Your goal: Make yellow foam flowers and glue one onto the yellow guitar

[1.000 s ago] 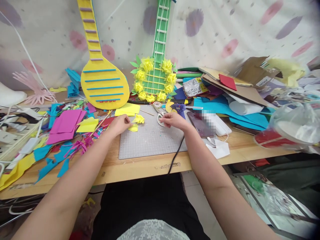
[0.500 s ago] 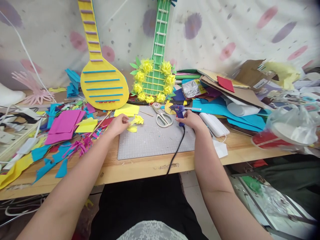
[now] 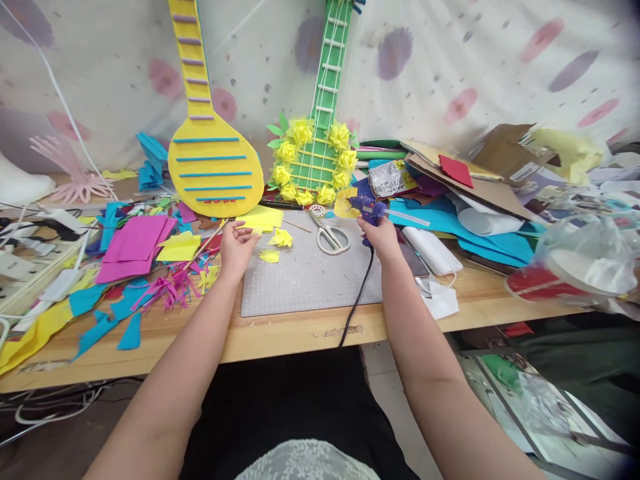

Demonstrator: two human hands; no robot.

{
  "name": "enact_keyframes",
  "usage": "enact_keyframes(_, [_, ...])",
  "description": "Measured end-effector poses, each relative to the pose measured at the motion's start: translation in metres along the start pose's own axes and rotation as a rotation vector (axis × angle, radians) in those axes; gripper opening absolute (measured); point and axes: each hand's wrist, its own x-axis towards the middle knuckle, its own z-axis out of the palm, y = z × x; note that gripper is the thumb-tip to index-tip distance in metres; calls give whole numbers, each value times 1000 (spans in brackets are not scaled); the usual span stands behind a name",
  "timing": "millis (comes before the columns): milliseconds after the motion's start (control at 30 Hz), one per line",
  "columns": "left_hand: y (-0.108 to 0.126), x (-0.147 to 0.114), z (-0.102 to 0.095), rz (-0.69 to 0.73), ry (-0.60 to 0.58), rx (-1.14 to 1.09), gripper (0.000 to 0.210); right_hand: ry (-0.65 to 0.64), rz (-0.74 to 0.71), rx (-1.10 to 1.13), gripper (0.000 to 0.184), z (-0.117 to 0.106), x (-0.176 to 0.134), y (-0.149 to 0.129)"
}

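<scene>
My right hand [image 3: 381,235] is wrapped round the handle of a blue hot glue gun [image 3: 369,209]. A clear glue stick [image 3: 410,217] pokes out of the gun's back, and its nozzle points left over a round yellow piece [image 3: 345,203]. Fingers apart, my left hand [image 3: 238,248] hovers at the left edge of the grey cutting mat [image 3: 300,287], by a yellow paper sheet [image 3: 263,217]. Close to its fingertips lie a yellow paper flower [image 3: 281,237] and a small yellow petal piece [image 3: 269,256]. Scissors [image 3: 332,239] rest between my hands.
A yellow paper instrument [image 3: 216,167] and a green one [image 3: 315,157] ringed with yellow flowers lean against the curtain. Magenta sheets [image 3: 133,247] and scraps crowd the left. Blue sheets [image 3: 495,233], a white power bank [image 3: 433,250] and a bagged red tub [image 3: 540,283] stand right.
My left hand has drawn back slightly from the yellow pieces, and its fingers have spread. The glue gun has tilted, its nozzle over the round yellow piece. The view has shifted slightly.
</scene>
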Motion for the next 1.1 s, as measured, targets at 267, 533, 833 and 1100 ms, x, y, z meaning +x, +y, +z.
enact_keyframes(267, [-9,-1,-6,56,19,124,35,-59,36,-14,31,6,5,-20])
enact_keyframes(533, [-13,0,-1,70,39,132,34,-75,72,32,28,0,14,-10])
enact_keyframes(833, [-12,-2,5,45,6,0,33,44,35,273,28,5,8,-20])
enact_keyframes(1100, [-13,-1,7,-4,37,-104,37,-446,-230,407,41,48,-42,-72])
